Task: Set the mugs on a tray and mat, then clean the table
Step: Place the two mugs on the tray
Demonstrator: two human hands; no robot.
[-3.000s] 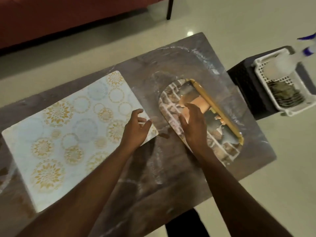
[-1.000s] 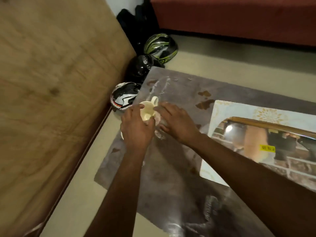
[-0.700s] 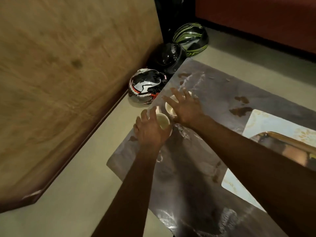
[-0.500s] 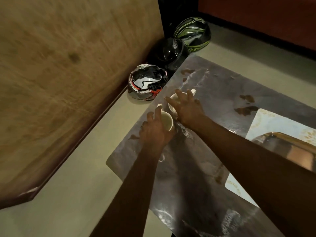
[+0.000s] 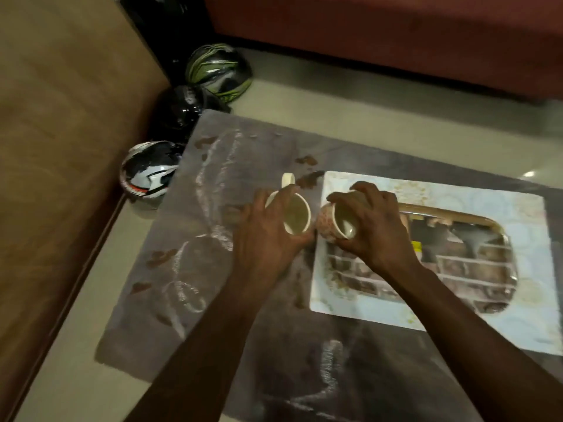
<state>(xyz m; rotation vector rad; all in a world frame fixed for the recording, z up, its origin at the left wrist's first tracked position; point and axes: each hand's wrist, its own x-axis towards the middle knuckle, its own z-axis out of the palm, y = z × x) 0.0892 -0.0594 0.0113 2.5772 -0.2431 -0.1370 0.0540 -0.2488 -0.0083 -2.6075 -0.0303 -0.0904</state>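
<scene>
The mat [image 5: 530, 303] lies on the right half of the worktop [image 5: 274, 354] with the mirrored tray [image 5: 457, 260] on it, so the setting-down place looks ready; neither mug is on the tray yet. The left hand [image 5: 268, 236] grips a plain cream mug [image 5: 297, 216] from above, fingers curled round its rim and wall, over bare worktop just left of the mat; whether it is lifted or resting I cannot tell. The right hand [image 5: 371, 226] grips a patterned mug [image 5: 330, 222], tilted with its mouth toward the camera, over the mat's left edge, just short of the tray; the two mugs are nearly touching. Left to do, by my judgement: set both mugs down on the tray, then the cleaning; brown spills [image 5: 309, 176] and white streaks [image 5: 213, 184] mark the left and near parts of the worktop.
</scene>
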